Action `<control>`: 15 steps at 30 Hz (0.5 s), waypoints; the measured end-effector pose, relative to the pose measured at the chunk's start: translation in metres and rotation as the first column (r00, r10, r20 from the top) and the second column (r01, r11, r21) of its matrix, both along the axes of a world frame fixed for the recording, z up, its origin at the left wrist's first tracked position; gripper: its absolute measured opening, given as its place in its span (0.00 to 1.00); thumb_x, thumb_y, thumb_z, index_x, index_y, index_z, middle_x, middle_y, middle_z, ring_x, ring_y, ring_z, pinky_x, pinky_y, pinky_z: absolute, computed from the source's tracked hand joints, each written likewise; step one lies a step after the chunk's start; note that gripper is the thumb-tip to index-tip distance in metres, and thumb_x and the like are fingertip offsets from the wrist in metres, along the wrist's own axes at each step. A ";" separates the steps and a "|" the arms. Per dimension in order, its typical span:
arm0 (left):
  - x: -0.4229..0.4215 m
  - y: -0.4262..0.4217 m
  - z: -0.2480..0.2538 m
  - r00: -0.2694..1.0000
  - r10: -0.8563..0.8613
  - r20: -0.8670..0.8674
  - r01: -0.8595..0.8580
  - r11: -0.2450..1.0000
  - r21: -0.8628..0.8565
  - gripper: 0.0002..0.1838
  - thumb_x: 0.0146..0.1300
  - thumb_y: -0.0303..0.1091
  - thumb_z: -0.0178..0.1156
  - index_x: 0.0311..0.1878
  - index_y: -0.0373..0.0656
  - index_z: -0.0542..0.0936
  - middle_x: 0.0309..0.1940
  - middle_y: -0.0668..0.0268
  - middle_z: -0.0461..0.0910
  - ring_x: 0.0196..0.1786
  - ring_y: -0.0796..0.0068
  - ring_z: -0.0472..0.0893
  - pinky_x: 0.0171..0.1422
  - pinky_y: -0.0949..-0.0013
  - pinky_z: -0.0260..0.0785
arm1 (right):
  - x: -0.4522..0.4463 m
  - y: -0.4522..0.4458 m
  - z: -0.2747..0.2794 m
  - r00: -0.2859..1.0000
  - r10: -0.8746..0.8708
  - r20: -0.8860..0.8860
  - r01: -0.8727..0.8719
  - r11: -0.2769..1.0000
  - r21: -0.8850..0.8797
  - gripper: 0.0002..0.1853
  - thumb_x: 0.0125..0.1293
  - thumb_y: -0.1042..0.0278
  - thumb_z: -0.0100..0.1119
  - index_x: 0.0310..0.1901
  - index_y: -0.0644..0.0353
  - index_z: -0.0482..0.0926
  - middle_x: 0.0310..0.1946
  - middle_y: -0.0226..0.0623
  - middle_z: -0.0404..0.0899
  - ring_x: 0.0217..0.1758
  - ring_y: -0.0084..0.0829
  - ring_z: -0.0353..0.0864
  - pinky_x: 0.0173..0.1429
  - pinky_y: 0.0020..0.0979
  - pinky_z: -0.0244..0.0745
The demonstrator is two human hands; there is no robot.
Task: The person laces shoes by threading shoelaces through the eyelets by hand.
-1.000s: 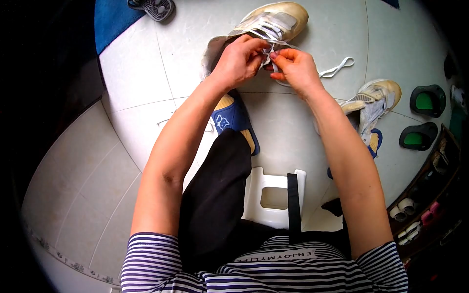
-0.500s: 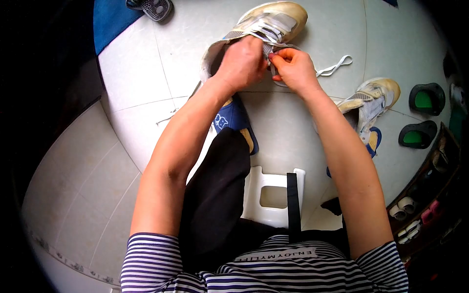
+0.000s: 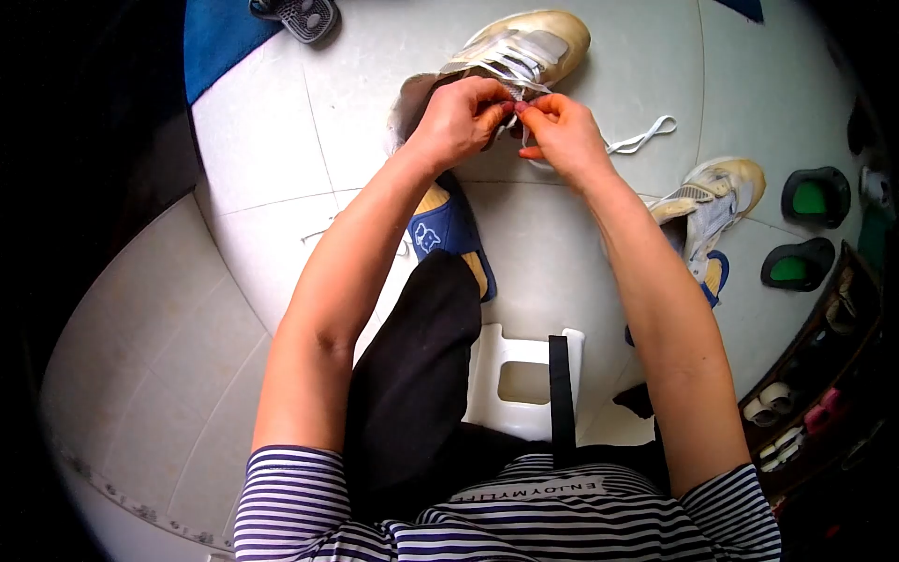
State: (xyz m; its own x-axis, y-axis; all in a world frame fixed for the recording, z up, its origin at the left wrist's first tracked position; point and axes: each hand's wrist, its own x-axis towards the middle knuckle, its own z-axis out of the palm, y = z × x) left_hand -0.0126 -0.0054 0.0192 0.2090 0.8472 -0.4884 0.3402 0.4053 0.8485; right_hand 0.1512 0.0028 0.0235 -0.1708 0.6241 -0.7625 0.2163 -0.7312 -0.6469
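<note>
Ahead of me a worn white sneaker (image 3: pixel 538 42) lies on the tiled floor, its toe pointing up and to the right. My left hand (image 3: pixel 461 120) is closed in a pinch at the shoe's opening, over the tongue. Close beside it my right hand (image 3: pixel 562 131) pinches too, and the fingertips of both hands almost meet. Between them runs a white shoelace (image 3: pixel 524 134). A loop of lace (image 3: pixel 646 136) trails on the floor to the right of my right hand. My fingers hide part of the eyelets.
A second sneaker (image 3: pixel 716 201) rests at the right. Blue slippers (image 3: pixel 440 229) are on my feet. Green-and-black slippers (image 3: pixel 817 197) stand near a shoe rack (image 3: pixel 805 393). A white stool (image 3: pixel 510 342) is below me. A dark sandal (image 3: pixel 304 17) lies by a blue mat (image 3: pixel 220 47).
My left hand has drawn back from the shoe's tongue, and its thumb and fingers now show in a pinch beside my right hand. The right hand has hardly moved.
</note>
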 end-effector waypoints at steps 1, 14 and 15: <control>-0.001 0.002 0.000 0.983 -0.105 -0.153 0.129 0.979 0.160 0.08 0.63 0.26 0.57 0.45 0.36 0.76 0.30 0.63 0.78 0.32 0.75 0.75 0.38 0.71 0.69 | 0.002 0.003 0.003 1.000 0.004 0.002 -0.004 1.000 0.003 0.13 0.65 0.62 0.57 0.43 0.65 0.76 0.32 0.34 0.79 0.32 0.27 0.79 0.37 0.29 0.81; 0.000 -0.008 0.033 0.752 0.057 -0.657 0.301 0.856 0.420 0.07 0.52 0.22 0.55 0.35 0.38 0.68 0.31 0.50 0.74 0.35 0.47 0.77 0.38 0.53 0.69 | 0.025 0.072 -0.019 0.554 0.274 0.786 -0.833 0.178 0.524 0.22 0.59 0.68 0.59 0.57 0.43 0.74 0.62 0.37 0.68 0.65 0.39 0.66 0.64 0.36 0.67; -0.010 -0.011 0.038 0.715 0.141 -0.685 0.263 0.853 0.451 0.07 0.52 0.22 0.54 0.34 0.39 0.68 0.31 0.51 0.74 0.33 0.48 0.76 0.36 0.53 0.69 | 0.025 0.073 -0.017 0.561 0.325 0.761 -0.828 0.219 0.516 0.23 0.59 0.68 0.59 0.58 0.42 0.74 0.62 0.36 0.68 0.65 0.39 0.65 0.65 0.37 0.66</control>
State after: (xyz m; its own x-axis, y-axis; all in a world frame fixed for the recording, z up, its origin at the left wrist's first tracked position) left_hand -0.0230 -0.0160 0.0569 0.0557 0.9976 -0.0412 0.8994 -0.0322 0.4360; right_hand 0.1764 0.0753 0.0067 -0.6128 0.7830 -0.1066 0.7263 0.5049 -0.4664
